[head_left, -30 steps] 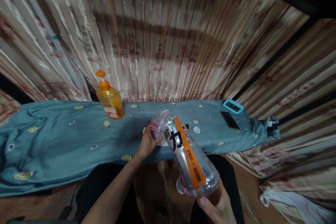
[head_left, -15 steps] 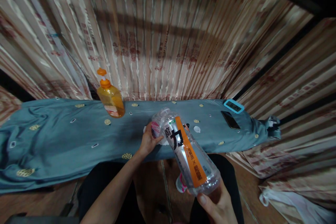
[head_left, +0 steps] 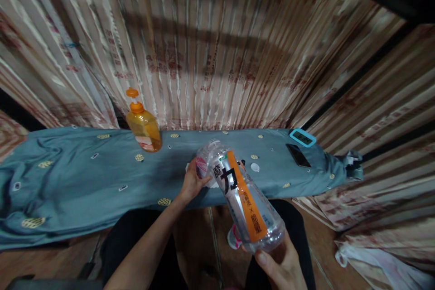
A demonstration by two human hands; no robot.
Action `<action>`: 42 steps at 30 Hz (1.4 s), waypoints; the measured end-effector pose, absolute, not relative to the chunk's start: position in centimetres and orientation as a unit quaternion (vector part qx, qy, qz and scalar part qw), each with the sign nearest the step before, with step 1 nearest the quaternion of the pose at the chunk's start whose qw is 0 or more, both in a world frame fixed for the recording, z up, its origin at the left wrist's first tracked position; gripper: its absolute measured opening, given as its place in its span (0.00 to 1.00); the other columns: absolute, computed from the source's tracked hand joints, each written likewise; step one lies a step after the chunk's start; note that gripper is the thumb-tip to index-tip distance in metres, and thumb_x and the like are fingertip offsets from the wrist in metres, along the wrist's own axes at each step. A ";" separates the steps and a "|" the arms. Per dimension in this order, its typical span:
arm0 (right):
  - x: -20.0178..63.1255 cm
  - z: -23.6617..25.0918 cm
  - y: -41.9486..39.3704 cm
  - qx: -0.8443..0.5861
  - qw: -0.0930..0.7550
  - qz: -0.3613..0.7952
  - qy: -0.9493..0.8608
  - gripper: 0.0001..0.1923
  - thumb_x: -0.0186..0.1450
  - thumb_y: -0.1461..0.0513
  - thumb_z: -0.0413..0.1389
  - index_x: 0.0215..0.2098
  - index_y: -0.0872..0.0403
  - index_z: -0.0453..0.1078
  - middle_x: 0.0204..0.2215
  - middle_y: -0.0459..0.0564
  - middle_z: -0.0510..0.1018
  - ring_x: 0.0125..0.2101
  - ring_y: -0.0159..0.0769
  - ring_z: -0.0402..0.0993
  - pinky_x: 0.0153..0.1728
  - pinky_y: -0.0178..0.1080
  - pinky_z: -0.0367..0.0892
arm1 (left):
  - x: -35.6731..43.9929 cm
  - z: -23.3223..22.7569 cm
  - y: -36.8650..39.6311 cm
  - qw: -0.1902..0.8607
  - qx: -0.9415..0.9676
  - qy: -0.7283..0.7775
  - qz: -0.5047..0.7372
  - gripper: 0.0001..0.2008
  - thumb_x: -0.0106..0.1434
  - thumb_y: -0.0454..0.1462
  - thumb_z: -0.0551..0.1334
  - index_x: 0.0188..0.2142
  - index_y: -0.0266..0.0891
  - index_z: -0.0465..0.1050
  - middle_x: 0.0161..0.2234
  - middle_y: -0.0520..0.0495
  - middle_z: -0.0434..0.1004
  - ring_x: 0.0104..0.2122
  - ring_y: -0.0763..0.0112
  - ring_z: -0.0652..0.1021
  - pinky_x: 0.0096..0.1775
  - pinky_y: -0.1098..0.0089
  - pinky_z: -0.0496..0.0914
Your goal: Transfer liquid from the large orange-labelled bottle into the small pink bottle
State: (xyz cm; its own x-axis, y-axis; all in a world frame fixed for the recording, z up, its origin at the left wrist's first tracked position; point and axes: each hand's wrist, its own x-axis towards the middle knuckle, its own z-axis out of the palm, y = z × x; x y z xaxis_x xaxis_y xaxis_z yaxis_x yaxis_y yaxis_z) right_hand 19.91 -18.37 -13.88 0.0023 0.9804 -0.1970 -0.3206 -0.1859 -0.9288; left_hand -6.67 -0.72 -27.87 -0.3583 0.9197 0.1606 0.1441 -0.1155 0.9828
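Observation:
My right hand point(head_left: 280, 263) grips the base of a large clear plastic drink bottle point(head_left: 246, 199) with an orange and silver label. The bottle tilts, its neck end up and to the left over the bench. My left hand point(head_left: 195, 181) is closed around a smaller clear plastic container point(head_left: 201, 165) with pink stripes, right against the drink bottle's upper end. Whether the two openings meet cannot be made out. Something white point(head_left: 213, 184) lies beneath, mostly hidden by the hand and bottle. A small round whitish disc point(head_left: 254, 167) is on the cloth to the right.
A blue-green patterned cloth point(head_left: 112, 163) covers the long, narrow surface. An orange pump bottle point(head_left: 144, 131) stands at back left. A dark phone point(head_left: 298, 155) and a blue-framed digital clock point(head_left: 302, 137) sit at right. Curtains point(head_left: 204, 54) hang close behind.

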 end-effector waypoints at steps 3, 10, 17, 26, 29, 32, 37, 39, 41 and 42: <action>19.8 -13.9 -18.4 -0.468 0.535 0.609 -0.353 0.44 0.52 0.42 0.91 0.61 0.45 0.87 0.59 0.59 0.97 0.62 0.65 0.94 0.65 0.53 0.84 | -6.7 -27.6 -0.7 0.322 0.465 0.579 0.588 0.39 0.45 0.39 0.86 0.57 0.45 0.83 0.57 0.41 0.88 0.63 0.37 0.84 0.74 0.40 0.74; 19.6 -13.6 -18.4 -0.477 0.537 0.599 -0.355 0.44 0.51 0.41 0.91 0.59 0.45 0.87 0.57 0.57 0.98 0.59 0.61 0.95 0.64 0.49 0.84 | -6.8 -27.8 -0.6 0.289 0.463 0.604 0.581 0.37 0.41 0.36 0.87 0.53 0.47 0.84 0.50 0.44 0.88 0.59 0.36 0.84 0.70 0.37 0.76; 19.8 -13.6 -18.4 -0.475 0.528 0.606 -0.359 0.47 0.51 0.40 0.91 0.63 0.45 0.86 0.59 0.59 0.97 0.61 0.64 0.94 0.64 0.51 0.84 | -6.9 -27.8 -0.8 0.295 0.467 0.608 0.569 0.38 0.43 0.36 0.87 0.55 0.46 0.84 0.52 0.43 0.87 0.60 0.36 0.84 0.70 0.39 0.77; 19.9 -13.6 -18.4 -0.476 0.521 0.610 -0.361 0.49 0.51 0.40 0.91 0.65 0.46 0.85 0.59 0.59 0.98 0.61 0.63 0.94 0.65 0.51 0.85 | -6.9 -27.4 -0.8 0.294 0.463 0.611 0.571 0.39 0.42 0.33 0.86 0.55 0.46 0.84 0.51 0.44 0.88 0.58 0.34 0.84 0.69 0.34 0.78; 19.8 -13.5 -18.4 -0.473 0.521 0.609 -0.366 0.49 0.53 0.39 0.90 0.66 0.46 0.85 0.60 0.59 0.97 0.62 0.63 0.94 0.65 0.51 0.84 | -6.9 -27.4 -0.9 0.293 0.467 0.615 0.563 0.38 0.43 0.34 0.86 0.56 0.45 0.84 0.51 0.42 0.88 0.58 0.34 0.84 0.68 0.35 0.78; 19.7 -13.4 -18.4 -0.476 0.520 0.607 -0.367 0.50 0.52 0.38 0.90 0.65 0.46 0.85 0.59 0.60 0.97 0.61 0.63 0.94 0.65 0.50 0.84 | -6.9 -27.4 -0.9 0.292 0.468 0.615 0.564 0.38 0.43 0.34 0.86 0.55 0.46 0.84 0.51 0.43 0.88 0.59 0.35 0.84 0.69 0.38 0.78; 19.4 -13.2 -18.4 -0.481 0.529 0.605 -0.352 0.49 0.50 0.39 0.91 0.63 0.46 0.86 0.57 0.58 0.98 0.59 0.61 0.94 0.63 0.48 0.84 | -6.8 -27.8 -0.7 0.288 0.473 0.612 0.564 0.37 0.43 0.36 0.86 0.54 0.46 0.83 0.53 0.42 0.88 0.61 0.35 0.84 0.70 0.38 0.77; 19.3 -13.2 -18.4 -0.482 0.532 0.604 -0.347 0.49 0.49 0.39 0.91 0.62 0.45 0.87 0.55 0.58 0.98 0.58 0.61 0.95 0.61 0.49 0.84 | -6.8 -27.9 -0.6 0.286 0.474 0.612 0.564 0.38 0.43 0.36 0.86 0.55 0.46 0.83 0.54 0.42 0.88 0.61 0.36 0.84 0.71 0.39 0.77; 19.3 -13.3 -18.5 -0.480 0.533 0.605 -0.346 0.49 0.50 0.39 0.91 0.63 0.45 0.87 0.55 0.58 0.98 0.58 0.62 0.95 0.62 0.50 0.84 | -6.8 -28.0 -0.5 0.283 0.477 0.612 0.563 0.38 0.44 0.35 0.86 0.56 0.46 0.83 0.54 0.42 0.88 0.61 0.36 0.84 0.71 0.39 0.76; 19.3 -13.4 -18.4 -0.478 0.532 0.606 -0.348 0.49 0.50 0.39 0.91 0.63 0.45 0.87 0.56 0.58 0.98 0.59 0.62 0.94 0.63 0.50 0.84 | -6.8 -28.0 -0.5 0.282 0.479 0.612 0.563 0.38 0.44 0.35 0.86 0.56 0.46 0.83 0.55 0.42 0.88 0.61 0.36 0.84 0.70 0.39 0.76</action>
